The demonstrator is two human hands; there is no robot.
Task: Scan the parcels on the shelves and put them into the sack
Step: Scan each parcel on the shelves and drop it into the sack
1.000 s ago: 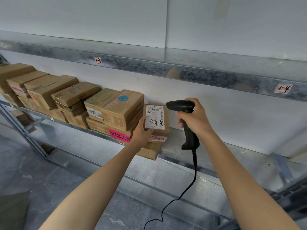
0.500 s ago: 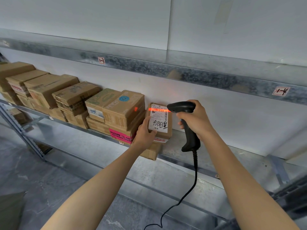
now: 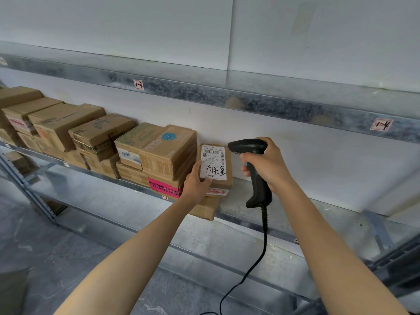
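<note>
Beam gone from label [image 3: 213, 163]: left hand [image 3: 196, 186] grips parcel [image 3: 228, 176] on shelf [image 3: 345, 219], right hand [image 3: 268, 164] holds scanner [image 3: 247, 146] above shelf, so sacking likely follows.

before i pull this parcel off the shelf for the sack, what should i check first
1. Grip: left hand holds the labelled parcel at its lower left corner: ok.
2. Barcode facing out, not covered by the thumb: ok.
3. Scanner gripped in the right hand, head aimed at the label: ok.
4. Scan registered: no red line on the label: cannot tell.
5. Cable hangs free, away from the parcel: ok.
6. Box beneath juts past the shelf edge and might shift when you lift: not ok.
7. Sack within reach: none in view: cannot tell.
</note>
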